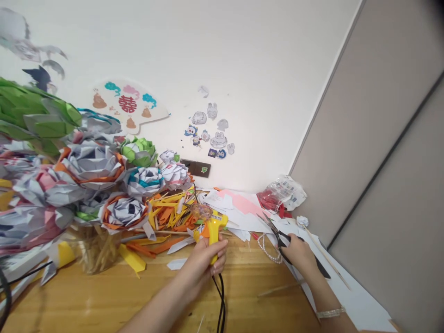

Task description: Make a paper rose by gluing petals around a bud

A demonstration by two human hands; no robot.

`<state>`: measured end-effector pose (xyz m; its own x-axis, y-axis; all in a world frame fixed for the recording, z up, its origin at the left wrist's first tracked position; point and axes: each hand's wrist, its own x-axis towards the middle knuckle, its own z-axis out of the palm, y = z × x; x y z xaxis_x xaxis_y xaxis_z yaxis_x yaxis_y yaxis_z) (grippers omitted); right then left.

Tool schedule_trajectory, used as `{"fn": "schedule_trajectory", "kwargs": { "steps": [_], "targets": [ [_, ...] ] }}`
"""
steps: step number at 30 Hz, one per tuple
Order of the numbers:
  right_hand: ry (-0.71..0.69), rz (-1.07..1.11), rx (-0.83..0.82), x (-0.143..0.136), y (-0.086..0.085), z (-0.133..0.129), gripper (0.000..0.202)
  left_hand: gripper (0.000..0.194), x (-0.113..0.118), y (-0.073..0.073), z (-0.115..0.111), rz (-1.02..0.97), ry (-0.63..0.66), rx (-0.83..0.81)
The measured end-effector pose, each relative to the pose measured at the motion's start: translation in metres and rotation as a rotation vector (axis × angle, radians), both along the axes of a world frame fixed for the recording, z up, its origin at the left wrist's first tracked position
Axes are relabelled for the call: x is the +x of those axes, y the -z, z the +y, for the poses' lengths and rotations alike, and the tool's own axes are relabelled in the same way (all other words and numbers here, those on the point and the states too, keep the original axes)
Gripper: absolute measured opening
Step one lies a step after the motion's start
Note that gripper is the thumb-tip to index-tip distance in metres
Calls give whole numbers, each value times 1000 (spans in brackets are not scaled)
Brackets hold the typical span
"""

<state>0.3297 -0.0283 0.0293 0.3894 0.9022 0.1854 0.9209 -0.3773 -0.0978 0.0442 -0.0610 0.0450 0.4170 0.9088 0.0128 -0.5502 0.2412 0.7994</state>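
Note:
My left hand (210,256) is wrapped round the handle of a yellow hot glue gun (215,227), held upright over the wooden table, its black cord hanging down below. To the right, my right hand (299,253) grips black-handled scissors (275,230) whose blades point up and left over white paper, slightly apart. Just left of the scissors lies a pearl bead string (268,252). Beyond the glue gun is a heap of yellow and orange folded paper strips (168,210). Folded paper flowers (125,210) crowd the left side.
A clear jar (95,252) holds the flower stems. White paper sheets (347,296) and a thin stick (329,256) lie at the right. A pink sheet (239,202) and a plastic bag with red contents (280,194) rest by the wall. A grey panel (378,138) bounds the right.

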Motion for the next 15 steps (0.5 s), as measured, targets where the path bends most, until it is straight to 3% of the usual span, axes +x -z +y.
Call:
{"fn": "schedule_trajectory", "kwargs": {
  "steps": [4, 9, 11, 15],
  "targets": [
    [-72, 8, 26, 1, 10, 18, 47, 38, 3, 6, 2, 87, -21, 44],
    [-208, 3, 151, -27, 12, 24, 37, 42, 13, 21, 9, 266, -20, 149],
    [-404, 180, 221, -44, 8, 20, 33, 48, 16, 25, 11, 287, -41, 175],
    [-774, 832, 64, -81, -7, 0, 43, 57, 19, 23, 11, 292, -50, 175]
  ]
}}
